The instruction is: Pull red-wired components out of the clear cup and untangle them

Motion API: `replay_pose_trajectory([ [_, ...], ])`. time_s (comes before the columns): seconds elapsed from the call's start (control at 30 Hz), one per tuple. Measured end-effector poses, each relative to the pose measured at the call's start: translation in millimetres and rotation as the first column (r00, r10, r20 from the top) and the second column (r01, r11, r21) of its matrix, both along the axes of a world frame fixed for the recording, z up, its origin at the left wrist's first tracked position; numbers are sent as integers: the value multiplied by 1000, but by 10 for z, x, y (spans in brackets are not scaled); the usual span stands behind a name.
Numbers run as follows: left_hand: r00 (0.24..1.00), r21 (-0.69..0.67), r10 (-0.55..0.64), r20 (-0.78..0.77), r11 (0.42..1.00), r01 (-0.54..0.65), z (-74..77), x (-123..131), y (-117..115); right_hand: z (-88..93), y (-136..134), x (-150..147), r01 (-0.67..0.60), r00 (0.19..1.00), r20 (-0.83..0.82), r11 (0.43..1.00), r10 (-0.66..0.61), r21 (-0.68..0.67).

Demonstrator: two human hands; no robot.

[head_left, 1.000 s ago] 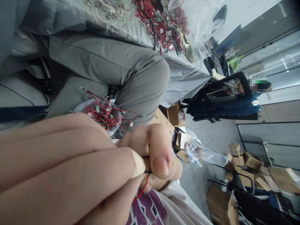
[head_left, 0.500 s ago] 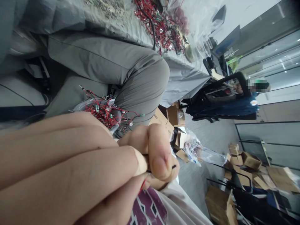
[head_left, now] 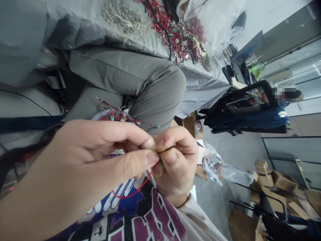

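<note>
In the head view, a thin red wire (head_left: 147, 178) curves from the fingertips of the left hand (head_left: 95, 150), its thumb and forefinger pressed together, and the right hand (head_left: 182, 164), which pinches a black strand (head_left: 171, 147). Beyond, a clear tub (head_left: 96, 116) holds tangled red wires (head_left: 117, 115) with green bits (head_left: 112, 118).

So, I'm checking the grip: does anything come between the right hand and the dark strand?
Nothing visible does: the right hand pinches the dark strand directly. The left hand meets it fingertip to fingertip; where the strand leads is hidden. The red wire curves off to one side.
</note>
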State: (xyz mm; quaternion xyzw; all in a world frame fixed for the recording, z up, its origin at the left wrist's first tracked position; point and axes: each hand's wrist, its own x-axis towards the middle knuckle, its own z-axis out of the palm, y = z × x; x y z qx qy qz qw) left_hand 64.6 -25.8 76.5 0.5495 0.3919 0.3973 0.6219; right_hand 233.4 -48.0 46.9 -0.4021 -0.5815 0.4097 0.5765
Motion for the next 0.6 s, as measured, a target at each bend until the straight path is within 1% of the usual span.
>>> replay_pose_trajectory([
  [0.03, 1000, 14, -10, -11, 1000, 10, -17, 9, 18, 37, 36, 26, 12, 1000, -20, 1000, -11, 27],
  [0.07, 1000, 36, 8, -6, 999, -8, -28, 20, 35, 86, 91, 79, 40, 998, -46, 997, -37, 64],
  [0.1, 998, 61, 55, 17, 997, -56, -34, 32, 47, 152, 169, 160, 83, 995, -65, 992, -77, 97],
  [0.13, 994, 74, 98, 42, 992, -101, -35, 42, 52, 237, 272, 267, 161, 984, -99, 974, -147, 158],
  [0.2, 982, 61, 164, 91, 984, -170, -36, 49, 44, 453, 562, 538, 308, 949, -135, 923, -284, 230],
  [0.23, 981, 23, 172, 90, 984, -174, -41, 46, 33, 574, 748, 686, 401, 916, -162, 855, -368, 328],
  [0.27, 980, 0, 170, 104, 985, -171, -50, 40, 22, 696, 958, 829, 474, 879, -181, 763, -441, 440],
  [0.3, 980, -38, 165, 109, 986, -162, -64, 33, 15, 813, 1189, 960, 503, 850, -144, 698, -507, 509],
  [0.33, 983, -47, 140, 116, 990, -135, -82, 26, 11, 922, 1436, 1070, 512, 813, -71, 652, -578, 559],
  [0.37, 988, -37, 109, 112, 994, -105, -102, 19, 12, 1019, 1690, 1156, 471, 764, 92, 650, -639, 597],
  [0.4, 993, -12, 72, 89, 997, -71, -122, 14, 16, 1102, 1945, 1215, 400, 639, 326, 663, -696, 633],
  [0.43, 998, 44, 35, 42, 998, -37, -143, 10, 22, 1170, 2192, 1247, 313, 424, 550, 686, -720, 657],
  [0.47, 1000, 120, 10, -8, 993, -9, -165, 9, 30, 1224, 2422, 1255, 261, 342, 626, 711, -701, 653],
  [0.53, 996, 277, -14, -93, 960, 39, -211, 6, 49, 1292, 2806, 1218, 185, 224, 727, 761, -649, 622],
  [0.6, 989, 378, -32, -143, 922, 84, -256, -17, 68, 1326, 3055, 1149, 118, 114, 818, 825, -563, 552],
])
